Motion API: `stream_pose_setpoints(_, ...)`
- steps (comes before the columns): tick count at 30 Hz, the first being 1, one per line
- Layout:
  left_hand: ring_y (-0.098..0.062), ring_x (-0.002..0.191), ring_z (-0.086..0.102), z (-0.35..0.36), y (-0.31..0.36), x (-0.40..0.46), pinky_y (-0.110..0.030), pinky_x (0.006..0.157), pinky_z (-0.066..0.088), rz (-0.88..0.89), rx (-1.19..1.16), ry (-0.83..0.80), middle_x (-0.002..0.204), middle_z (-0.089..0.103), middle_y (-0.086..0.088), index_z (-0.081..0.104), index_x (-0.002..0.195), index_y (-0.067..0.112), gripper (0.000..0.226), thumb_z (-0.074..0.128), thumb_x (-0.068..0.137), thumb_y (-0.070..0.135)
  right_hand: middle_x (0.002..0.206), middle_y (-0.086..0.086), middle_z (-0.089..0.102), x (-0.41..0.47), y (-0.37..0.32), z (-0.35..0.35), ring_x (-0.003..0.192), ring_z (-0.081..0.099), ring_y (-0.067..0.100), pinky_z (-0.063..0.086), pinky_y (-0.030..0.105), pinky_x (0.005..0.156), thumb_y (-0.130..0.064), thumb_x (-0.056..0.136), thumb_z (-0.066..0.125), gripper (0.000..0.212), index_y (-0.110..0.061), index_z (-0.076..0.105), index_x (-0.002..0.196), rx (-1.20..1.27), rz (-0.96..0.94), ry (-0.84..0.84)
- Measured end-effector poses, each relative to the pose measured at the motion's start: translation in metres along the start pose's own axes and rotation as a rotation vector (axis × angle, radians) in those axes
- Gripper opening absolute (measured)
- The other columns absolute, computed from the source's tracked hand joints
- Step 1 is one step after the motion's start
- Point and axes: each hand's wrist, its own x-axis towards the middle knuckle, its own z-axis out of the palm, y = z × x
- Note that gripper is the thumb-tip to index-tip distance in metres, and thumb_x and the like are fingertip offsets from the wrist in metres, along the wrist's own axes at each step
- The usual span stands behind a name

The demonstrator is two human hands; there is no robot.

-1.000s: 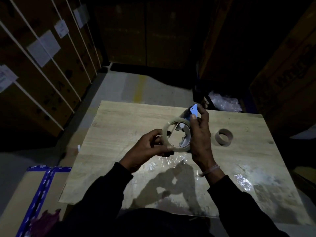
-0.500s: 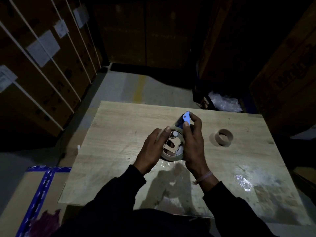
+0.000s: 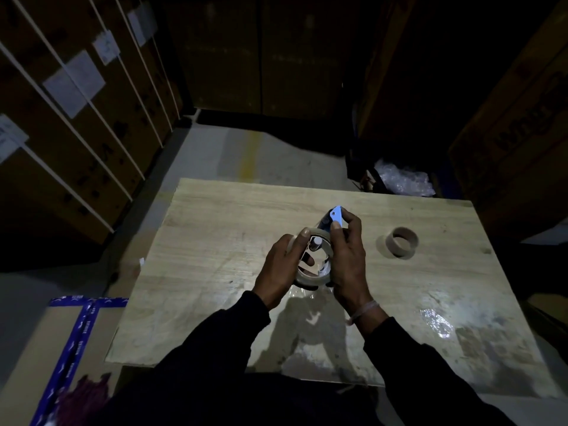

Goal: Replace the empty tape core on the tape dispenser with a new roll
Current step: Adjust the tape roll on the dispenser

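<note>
Over the middle of the wooden board I hold a blue tape dispenser and a new beige tape roll together. My right hand grips the dispenser, its blue front end sticking out past my fingers. My left hand wraps the roll from the left, thumb on its top edge, a finger through its centre. The roll sits against the dispenser; whether it is seated on the hub is hidden. The empty brown cardboard core stands on the board to the right, apart from both hands.
Stacked cardboard cartons with white straps line the left side, and dark cartons stand at the right. Crumpled clear plastic lies past the board's far right edge. A box with blue tape sits low at the left.
My left hand moved from the roll's near side to wrap its left side and press it against the dispenser. Both hands drew closer together. The empty core stayed put.
</note>
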Motion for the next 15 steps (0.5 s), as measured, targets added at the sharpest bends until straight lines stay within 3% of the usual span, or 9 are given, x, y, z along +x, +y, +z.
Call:
stream_pose_setpoints(8, -0.052, 0.085, 0.072, 0.006, -0.001, 0.002, -0.071, 0.078, 0.059, 0.050, -0.015, 0.015, 0.082, 0.071, -0.012, 0.071, 0.108, 0.012, 0.062, 0.051, 0.098, 0.071, 0.107, 0.004, 0.072, 0.001, -0.001, -0.004, 0.095, 0.066, 0.021, 0.052, 0.032, 0.086, -0.028, 0.115, 0.049, 0.028, -0.033, 0.056, 0.142, 0.015, -0.069, 0.017)
stream_pose_setpoints(11, -0.053, 0.086, 0.071, 0.010, 0.000, 0.005, -0.072, 0.077, 0.059, 0.059, -0.033, 0.016, 0.078, 0.068, -0.005, 0.072, 0.107, 0.011, 0.063, 0.052, 0.099, 0.070, 0.115, 0.015, 0.073, 0.005, 0.000, -0.004, 0.103, 0.070, 0.032, 0.054, 0.040, 0.092, -0.033, 0.114, 0.049, 0.031, -0.033, 0.055, 0.144, 0.008, -0.079, 0.031)
stream_pose_setpoints(15, -0.055, 0.088, 0.071, 0.010, 0.000, 0.008, -0.072, 0.077, 0.060, 0.034, -0.048, -0.029, 0.080, 0.068, -0.006, 0.070, 0.109, 0.010, 0.060, 0.055, 0.099, 0.067, 0.121, 0.017, 0.071, 0.005, 0.003, -0.006, 0.112, 0.069, 0.038, 0.055, 0.048, 0.101, -0.040, 0.110, 0.049, 0.034, -0.036, 0.054, 0.144, 0.009, -0.079, 0.012)
